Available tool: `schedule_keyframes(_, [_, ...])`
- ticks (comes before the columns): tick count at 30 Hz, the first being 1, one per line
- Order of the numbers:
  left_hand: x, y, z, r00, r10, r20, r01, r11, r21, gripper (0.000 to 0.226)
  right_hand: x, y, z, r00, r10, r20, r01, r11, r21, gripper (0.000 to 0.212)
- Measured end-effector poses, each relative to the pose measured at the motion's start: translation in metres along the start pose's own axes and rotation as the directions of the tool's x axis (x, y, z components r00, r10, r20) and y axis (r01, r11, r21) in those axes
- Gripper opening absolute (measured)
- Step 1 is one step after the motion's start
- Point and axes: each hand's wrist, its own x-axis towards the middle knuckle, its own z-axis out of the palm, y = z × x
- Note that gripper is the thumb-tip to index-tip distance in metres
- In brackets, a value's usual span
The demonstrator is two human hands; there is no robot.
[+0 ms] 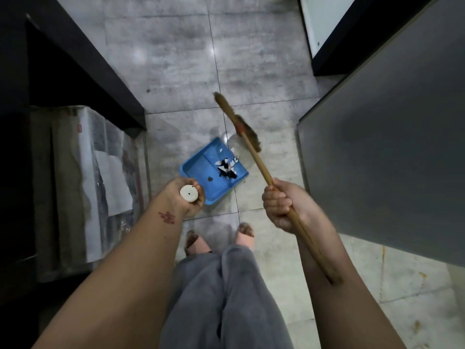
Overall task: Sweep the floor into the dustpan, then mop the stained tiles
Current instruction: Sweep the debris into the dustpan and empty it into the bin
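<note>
Grey trousers (221, 293) fill the nearest part of the view, with two feet in pale pink sandals (245, 238) standing on the tiled floor (176, 59) just beyond them. Behind the right grip and to its outer side, brownish marks (419, 274) stain the pale tiles.

The right hand (281, 205) is wrapped tight round the wooden broom handle (256, 157), fingers curled over it. The tail of the stick runs back from the grip along the forearm. The left hand (187, 197) closes round a white round cap (188, 193) seen end-on, with a small dark hole in its middle. The shaft beneath is hidden by the hand, so I cannot tell whether it joins the pan below.

Just beyond the left grip lies the blue dustpan (198, 170) on the floor. Black and white scraps (227, 167) are heaped in its tray, on the side nearer the broom. Ahead of the right grip the stick slants away to the broom head (237, 120), brown bristles bound in red, blurred, past the pan's far edge.

Outside the left grip sits a plastic-wrapped bundle (83, 172), and beyond it a dark counter edge (83, 59). Outside the right grip stands a flat grey panel (390, 147). Farthest off is a white panel (324, 23) in a dark frame.
</note>
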Motion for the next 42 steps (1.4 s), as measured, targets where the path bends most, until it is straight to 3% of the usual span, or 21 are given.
schedule_keyframes(7, [0.005, -0.016, 0.003, 0.999, 0.041, -0.014, -0.043, 0.986, -0.158, 0.019, 0.062, -0.025, 0.000, 0.992, 0.126, -0.028, -0.127, 0.991, -0.052, 0.053])
schedule_keyframes(12, [0.004, -0.022, 0.012, 0.996, 0.073, -0.043, -0.080, 0.977, -0.199, 0.018, 0.027, 0.002, -0.029, 0.963, 0.267, -0.040, -0.270, 0.955, -0.120, 0.051])
schedule_keyframes(19, [0.001, -0.029, 0.010, 0.997, 0.064, -0.045, -0.072, 0.977, -0.202, 0.019, -0.029, -0.006, -0.038, 0.985, 0.149, -0.087, -0.166, 0.959, -0.232, 0.042])
schedule_keyframes(27, [-0.008, -0.054, -0.011, 0.999, 0.030, -0.037, -0.039, 0.966, -0.255, 0.013, 0.033, -0.063, -0.010, 0.984, 0.129, -0.123, -0.164, 0.928, -0.334, 0.046])
schedule_keyframes(33, [-0.001, -0.071, -0.012, 0.999, 0.006, -0.039, -0.015, 0.967, -0.256, 0.005, 0.054, -0.020, -0.040, 0.952, 0.191, -0.239, -0.281, 0.858, -0.431, 0.048])
schedule_keyframes(36, [0.000, -0.077, -0.012, 0.999, 0.019, -0.046, -0.031, 0.962, -0.270, 0.012, 0.041, 0.014, -0.065, 0.932, 0.235, -0.277, -0.339, 0.836, -0.432, 0.046])
schedule_keyframes(42, [0.000, -0.091, -0.028, 0.999, 0.037, -0.035, -0.045, 0.961, -0.274, 0.011, -0.006, 0.069, -0.097, 0.944, 0.260, -0.205, -0.323, 0.857, -0.402, 0.041])
